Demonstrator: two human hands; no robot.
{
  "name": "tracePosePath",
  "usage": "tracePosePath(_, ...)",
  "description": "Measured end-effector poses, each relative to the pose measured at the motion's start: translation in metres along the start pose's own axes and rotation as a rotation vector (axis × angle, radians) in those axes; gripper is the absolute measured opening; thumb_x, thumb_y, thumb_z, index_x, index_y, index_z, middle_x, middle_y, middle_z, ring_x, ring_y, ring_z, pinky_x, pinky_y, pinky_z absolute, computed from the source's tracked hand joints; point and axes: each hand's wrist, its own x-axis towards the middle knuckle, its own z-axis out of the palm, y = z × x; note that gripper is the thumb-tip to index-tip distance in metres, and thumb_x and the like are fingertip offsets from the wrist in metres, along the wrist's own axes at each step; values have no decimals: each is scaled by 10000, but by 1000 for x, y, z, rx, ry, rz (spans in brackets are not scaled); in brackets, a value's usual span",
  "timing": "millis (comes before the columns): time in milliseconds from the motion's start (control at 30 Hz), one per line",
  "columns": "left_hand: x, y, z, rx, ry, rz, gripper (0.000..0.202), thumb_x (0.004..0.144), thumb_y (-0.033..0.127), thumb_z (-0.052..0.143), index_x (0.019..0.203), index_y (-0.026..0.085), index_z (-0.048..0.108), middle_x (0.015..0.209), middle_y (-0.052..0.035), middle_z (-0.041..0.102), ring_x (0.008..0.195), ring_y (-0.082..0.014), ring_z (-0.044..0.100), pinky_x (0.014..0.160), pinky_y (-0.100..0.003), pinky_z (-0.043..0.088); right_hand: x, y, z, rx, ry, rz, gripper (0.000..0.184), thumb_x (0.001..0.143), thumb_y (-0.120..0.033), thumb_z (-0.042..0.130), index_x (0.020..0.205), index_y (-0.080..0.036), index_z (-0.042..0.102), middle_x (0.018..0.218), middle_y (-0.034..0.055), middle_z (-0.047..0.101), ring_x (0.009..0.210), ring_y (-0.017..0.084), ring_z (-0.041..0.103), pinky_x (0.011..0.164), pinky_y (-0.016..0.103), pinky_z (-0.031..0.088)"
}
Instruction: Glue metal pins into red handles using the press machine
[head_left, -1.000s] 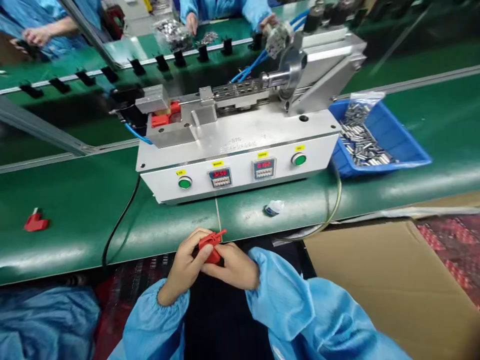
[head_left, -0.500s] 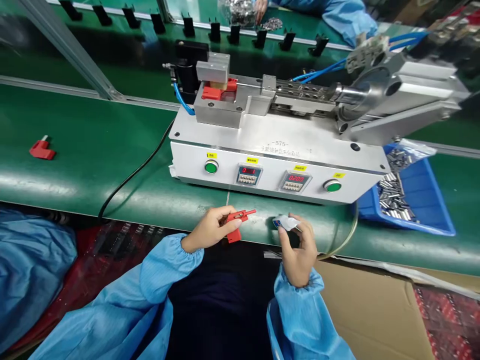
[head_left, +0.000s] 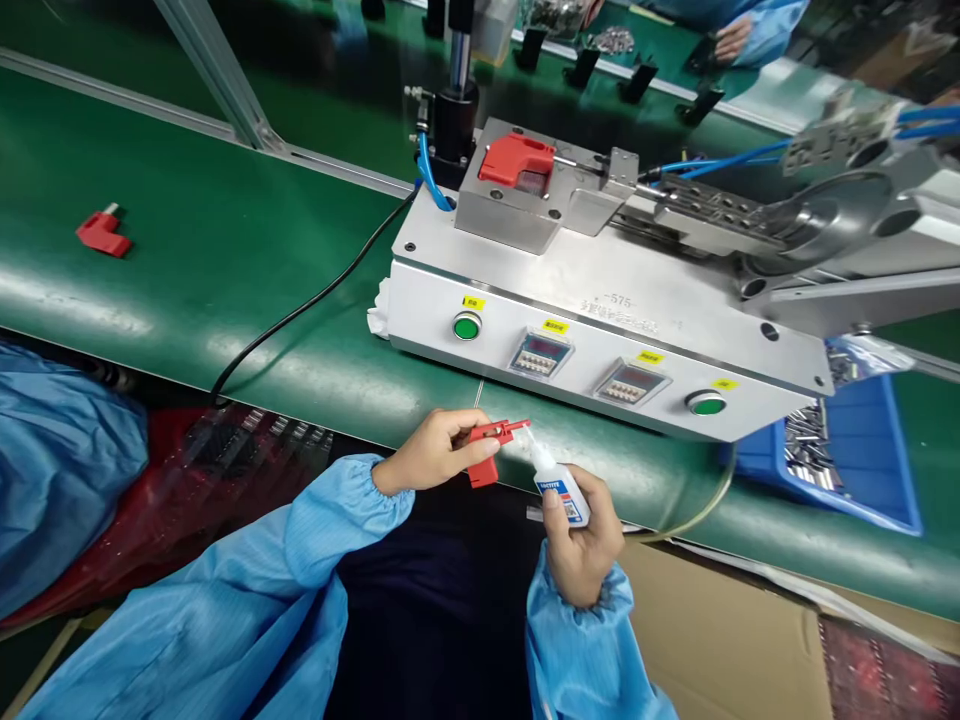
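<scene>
Above the near edge of the green surface (head_left: 300, 340), the left hand (head_left: 429, 453) pinches the red part (head_left: 484, 471), while the right hand (head_left: 586, 545), clasping the bottle (head_left: 561, 492), has brought its nozzle (head_left: 537, 449) beside the part's pin (head_left: 519, 425), apparently placing both in working position.

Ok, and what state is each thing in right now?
Left hand: closed on the held red part.
Right hand: closed on the bottle.
Bottle: tip close to that part's thin end, contact unclear.
Red part in the machine: seated, top uncovered.
Red part on the bench: lying loose.
Blue bin: open, metal pins inside.
Displays: digits unreadable.
Green buttons: lit or not, unclear.
</scene>
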Motion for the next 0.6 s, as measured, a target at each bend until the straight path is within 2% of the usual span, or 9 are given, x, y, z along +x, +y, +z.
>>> tracePosePath(167, -1, 2, -1, 14, -31, -3, 398, 948, 544, 658, 821, 168, 648, 666, 38, 464, 593, -119, 400, 569, -256, 313, -4, -1, 1, -15, -28, 29, 280, 997, -457, 624, 1009, -192, 714, 729, 3, 648, 537, 137, 514, 517, 274, 423)
tracePosePath(600, 0, 4, -2, 19, -32, 3, 376, 952, 529, 656, 851, 167, 663, 663, 36, 489, 598, -122, 407, 570, -254, 318, 0, -6, 2, -7, 29, 52, 275, 982, -460, 643, 968, -193, 708, 655, -18, 595, 512, 133, 486, 504, 275, 402)
